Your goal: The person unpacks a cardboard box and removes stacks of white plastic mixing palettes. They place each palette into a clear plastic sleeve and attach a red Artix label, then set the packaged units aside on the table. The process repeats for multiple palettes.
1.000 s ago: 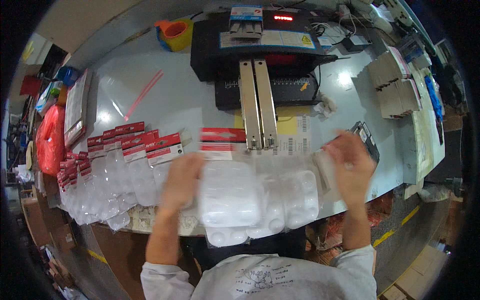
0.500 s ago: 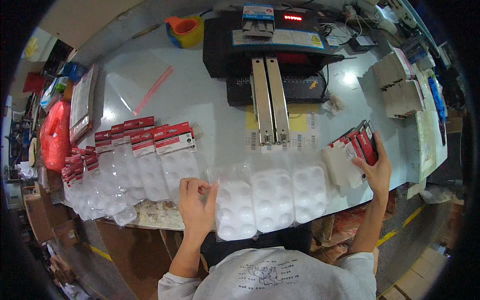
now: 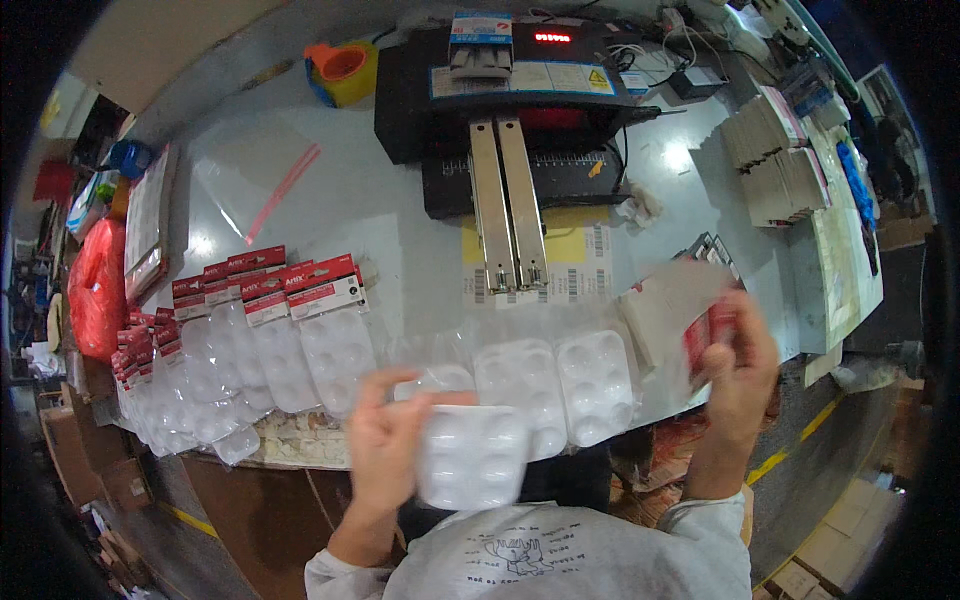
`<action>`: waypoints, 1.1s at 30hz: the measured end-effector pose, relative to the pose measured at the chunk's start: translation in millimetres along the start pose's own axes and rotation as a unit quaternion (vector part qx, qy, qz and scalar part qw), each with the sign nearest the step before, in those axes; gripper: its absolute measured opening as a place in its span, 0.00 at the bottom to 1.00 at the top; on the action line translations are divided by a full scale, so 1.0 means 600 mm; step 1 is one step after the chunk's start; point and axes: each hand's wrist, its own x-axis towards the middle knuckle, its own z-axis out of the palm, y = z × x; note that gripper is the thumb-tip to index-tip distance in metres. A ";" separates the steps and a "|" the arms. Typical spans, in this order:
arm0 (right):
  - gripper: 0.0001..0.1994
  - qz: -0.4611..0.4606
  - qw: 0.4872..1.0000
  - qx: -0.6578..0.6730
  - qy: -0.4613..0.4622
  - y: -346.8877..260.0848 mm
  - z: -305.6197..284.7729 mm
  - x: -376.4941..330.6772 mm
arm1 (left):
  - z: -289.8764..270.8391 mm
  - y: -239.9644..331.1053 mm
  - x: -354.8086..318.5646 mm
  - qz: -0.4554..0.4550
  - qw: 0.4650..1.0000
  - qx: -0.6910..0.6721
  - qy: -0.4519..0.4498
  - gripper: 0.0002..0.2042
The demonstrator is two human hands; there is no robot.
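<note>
My left hand (image 3: 383, 445), slightly blurred, pinches the edge of a white paint palette (image 3: 473, 458) with round wells, lifted at the table's front edge. My right hand (image 3: 738, 385) is smeared by motion; its fingers are closed on a red-and-white header card (image 3: 708, 335). Behind that hand lies the stack of header cards (image 3: 640, 320). Bagged palettes (image 3: 595, 385) lie in a row between my hands. To the left, several packed palettes (image 3: 335, 350) with red header cards (image 3: 325, 285) overlap one another.
A black machine (image 3: 500, 90) with two metal rails (image 3: 510, 215) stands at the back. Near it are an orange-and-yellow cup (image 3: 343, 72) and a clear bag with a pink strip (image 3: 282, 195). Card stacks (image 3: 785, 185) stand at right; a red bag (image 3: 98, 290) sits at left.
My left hand has picked up a palette from the row, tilting it toward me. My right hand has drawn a header card from the stack toward me. The view has shifted slightly.
</note>
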 end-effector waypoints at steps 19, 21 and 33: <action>0.23 0.037 0.912 0.020 -0.408 -0.015 0.083 0.048 | 0.068 0.008 0.019 0.121 0.970 0.180 -0.112 0.11; 0.20 0.055 0.954 0.019 -0.295 -0.018 0.074 0.049 | 0.066 0.007 0.016 0.075 0.986 0.115 -0.092 0.09; 0.11 0.067 0.940 0.004 -0.334 0.005 0.079 0.031 | 0.067 -0.014 0.015 0.095 0.978 0.176 -0.059 0.07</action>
